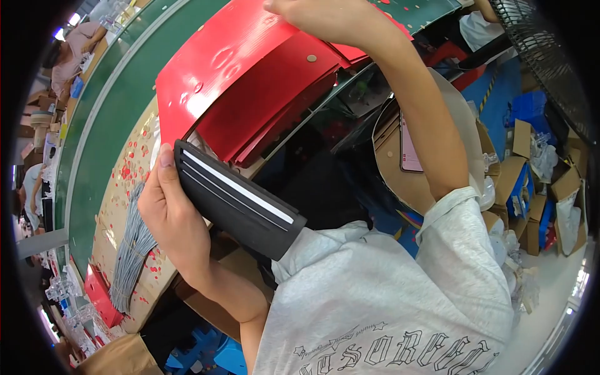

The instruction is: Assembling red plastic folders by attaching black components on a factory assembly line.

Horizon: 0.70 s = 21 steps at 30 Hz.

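Observation:
A glossy red sheet (219,59) with round cut marks bows upward, in front of me. At its near left corner, my left hand (175,215) is closed on the edge, thumb on top. My right hand (315,17) is at the far right part of the same sheet, fingers bent against it; the top of the picture cuts off part of this hand. Below the lifted sheet lie more red sheets (269,94) in a loose stack. A black slotted flat piece (240,203) with white strips covers the view beside my left hand; whether the hand touches it I cannot tell.
A bundle of grey wires (132,250) lies on the tan board (119,206) among red scraps. The green conveyor belt (103,131) runs along the left. On the right, a phone (409,147) rests in a round container (384,134), and opened cartons (528,187) stand beyond. Other people work far left.

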### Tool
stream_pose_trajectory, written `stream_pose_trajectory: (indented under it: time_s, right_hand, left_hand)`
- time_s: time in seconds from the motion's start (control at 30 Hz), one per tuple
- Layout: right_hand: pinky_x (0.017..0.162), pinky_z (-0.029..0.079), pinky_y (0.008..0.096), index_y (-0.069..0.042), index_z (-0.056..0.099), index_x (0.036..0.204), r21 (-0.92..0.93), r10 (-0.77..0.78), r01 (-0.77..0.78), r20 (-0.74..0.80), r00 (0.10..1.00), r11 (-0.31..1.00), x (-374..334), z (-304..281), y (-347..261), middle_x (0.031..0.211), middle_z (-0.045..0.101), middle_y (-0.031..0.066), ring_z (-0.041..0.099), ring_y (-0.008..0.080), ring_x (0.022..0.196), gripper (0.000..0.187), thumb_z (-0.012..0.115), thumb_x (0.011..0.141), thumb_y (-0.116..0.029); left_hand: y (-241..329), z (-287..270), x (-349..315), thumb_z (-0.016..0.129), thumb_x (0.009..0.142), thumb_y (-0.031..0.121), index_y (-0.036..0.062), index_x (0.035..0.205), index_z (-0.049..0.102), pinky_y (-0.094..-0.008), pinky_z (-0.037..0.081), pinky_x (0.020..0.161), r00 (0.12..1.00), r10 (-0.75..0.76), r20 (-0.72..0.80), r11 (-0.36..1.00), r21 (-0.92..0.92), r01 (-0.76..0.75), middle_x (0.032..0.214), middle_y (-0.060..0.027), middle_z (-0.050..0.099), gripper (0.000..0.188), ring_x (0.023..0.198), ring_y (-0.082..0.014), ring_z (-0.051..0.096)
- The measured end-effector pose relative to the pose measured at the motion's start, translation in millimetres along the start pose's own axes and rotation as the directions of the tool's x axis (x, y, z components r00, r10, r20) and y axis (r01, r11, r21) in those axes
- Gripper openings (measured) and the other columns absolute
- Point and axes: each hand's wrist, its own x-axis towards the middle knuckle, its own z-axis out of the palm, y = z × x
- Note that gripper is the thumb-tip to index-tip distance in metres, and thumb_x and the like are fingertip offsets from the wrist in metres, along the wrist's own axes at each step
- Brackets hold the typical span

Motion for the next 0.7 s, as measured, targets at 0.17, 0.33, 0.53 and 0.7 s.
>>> stream_pose_trajectory:
  time_s: [0.17,0.33,0.53,0.7]
  right_hand:
    - [0.062,0.054,0.0433,0.007,0.028,0.153,-0.255,-0.374,0.334,-0.127,0.919,0.908,39.0,7.6,53.6,0.088,0.069,0.0279,0.068,0.0344,0.068,0.067,0.049,0.094,-0.017]
    - [0.110,0.040,0.0365,-0.005,0.029,0.158,-0.232,-0.285,0.268,-0.040,0.958,0.935,22.6,9.6,77.6,0.138,0.061,0.0215,0.056,0.0299,0.132,0.068,0.058,0.099,-0.025]
    - [0.114,0.039,0.0376,-0.008,0.039,0.154,-0.060,-0.123,0.120,-0.048,0.991,0.991,21.2,25.3,92.2,0.149,0.050,0.0238,0.047,0.0341,0.141,0.061,0.058,0.097,-0.021]
    - [0.101,0.048,0.0310,0.005,0.039,0.149,0.351,-0.321,0.332,-0.090,0.943,0.876,41.0,5.0,66.9,0.134,0.060,0.0247,0.060,0.0258,0.120,0.060,0.049,0.091,0.005]
  left_hand:
    - [8.3,8.4,-6.1,0.050,0.109,0.021,-0.0118,0.113,0.067,-0.0249,0.041,0.061,0.996,0.059,-0.073,0.993,0.106,-0.051,0.075,-0.0012,0.058,0.037,0.069,-0.0065,0.047]
    - [7.7,24.8,-14.6,0.050,0.107,0.017,-0.0085,0.110,0.067,-0.0353,0.049,0.070,0.994,0.088,-0.058,0.948,0.311,-0.065,0.085,-0.0205,0.069,0.031,0.070,-0.0230,0.061]
    - [4.5,31.3,-10.7,0.048,0.106,0.015,-0.0072,0.115,0.065,-0.0389,0.051,0.076,0.993,0.121,-0.014,0.899,0.426,-0.104,0.100,-0.0252,0.070,0.029,0.081,-0.0368,0.067]
    - [16.3,21.8,-16.9,0.048,0.106,0.011,-0.0130,0.125,0.061,-0.0318,0.050,0.076,0.988,0.149,-0.035,0.965,0.223,-0.138,0.098,-0.0194,0.074,0.033,0.080,-0.0166,0.064]
